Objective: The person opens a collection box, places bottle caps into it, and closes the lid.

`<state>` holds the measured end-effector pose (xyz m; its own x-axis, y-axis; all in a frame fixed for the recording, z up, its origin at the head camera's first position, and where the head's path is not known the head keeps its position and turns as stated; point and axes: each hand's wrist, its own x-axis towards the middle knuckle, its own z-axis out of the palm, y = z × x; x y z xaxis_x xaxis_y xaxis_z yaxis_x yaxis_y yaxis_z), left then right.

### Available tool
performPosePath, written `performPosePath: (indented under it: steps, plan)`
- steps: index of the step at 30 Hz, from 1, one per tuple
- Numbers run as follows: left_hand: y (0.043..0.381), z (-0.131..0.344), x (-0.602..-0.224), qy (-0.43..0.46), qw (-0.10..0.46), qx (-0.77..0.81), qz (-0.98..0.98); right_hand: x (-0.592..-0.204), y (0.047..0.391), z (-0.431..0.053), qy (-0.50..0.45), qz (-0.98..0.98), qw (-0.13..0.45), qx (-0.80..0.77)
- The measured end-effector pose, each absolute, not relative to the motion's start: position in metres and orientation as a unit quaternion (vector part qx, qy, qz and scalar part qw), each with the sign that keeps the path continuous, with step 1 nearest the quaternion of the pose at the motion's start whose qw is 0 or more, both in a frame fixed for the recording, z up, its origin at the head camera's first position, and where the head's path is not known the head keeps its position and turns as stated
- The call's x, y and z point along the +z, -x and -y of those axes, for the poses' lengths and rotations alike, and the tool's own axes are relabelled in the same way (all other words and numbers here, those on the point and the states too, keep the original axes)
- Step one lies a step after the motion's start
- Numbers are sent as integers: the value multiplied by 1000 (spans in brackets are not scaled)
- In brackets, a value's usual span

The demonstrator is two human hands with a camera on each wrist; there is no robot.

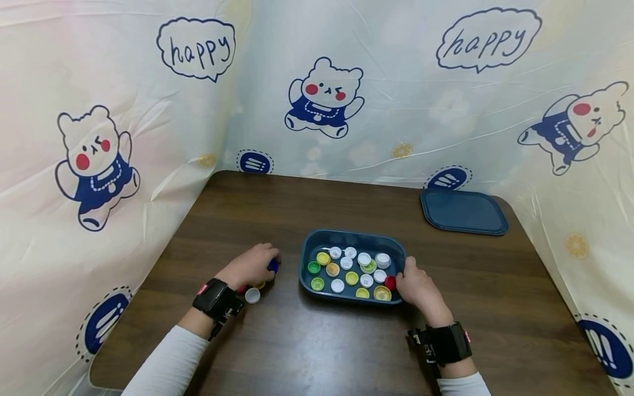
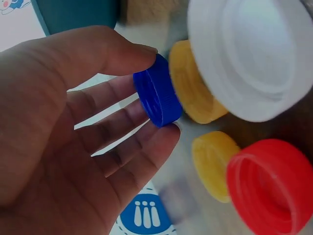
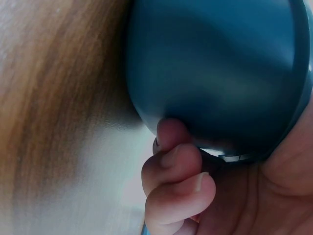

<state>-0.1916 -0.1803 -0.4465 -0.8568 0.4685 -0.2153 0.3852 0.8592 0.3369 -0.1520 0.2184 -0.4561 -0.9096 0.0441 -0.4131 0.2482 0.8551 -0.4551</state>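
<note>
My left hand [image 1: 251, 266] pinches a blue bottle cap [image 2: 157, 93] between thumb and fingers, left of the container. Close to it lie a white cap [image 1: 252, 296], a red cap [image 2: 269, 188] and two yellow caps, one a deeper orange-yellow [image 2: 193, 83] and one paler [image 2: 214, 164]. A dark blue rectangular container [image 1: 346, 236] stands in the middle of the table with many white, yellow, green and red caps inside. At its right end my right hand [image 1: 420, 286] grips the rim and wall, its fingers curled against the outside in the right wrist view.
A flat dark blue lid [image 1: 464, 212] lies at the back right of the brown wooden table [image 1: 307, 352]. Behind and beside the table hangs a printed curtain [image 1: 396, 99] with bears and lettering.
</note>
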Motion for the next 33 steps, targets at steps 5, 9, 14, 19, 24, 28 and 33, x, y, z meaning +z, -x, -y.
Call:
performPosePath:
  steps: [5,9,14,19,24,28,33]
  plan:
    - [192,176,-441,-218,147,143,-954,-456,152,-218,-81,-942,200,-258]
    - [194,172,-437,-229,141,140,-953,-455,153,-218,-81,-941,201,-259]
    - [195,164,-431,-237,134,131,-953,-455,153,-218,-79,-942,200,-258]
    - [197,155,-422,-242,126,130,-953,-455,153,-218,-80,-942,199,-259]
    - [198,144,-410,-251,111,130,-953,-455,153,-218,-81,-941,201,-260]
    - [201,131,-403,-256,97,118,-955,-455,153,-218,-85,-940,205,-261]
    - [203,109,-392,-264,84,108,-955,-454,152,-217,-84,-940,203,-261]
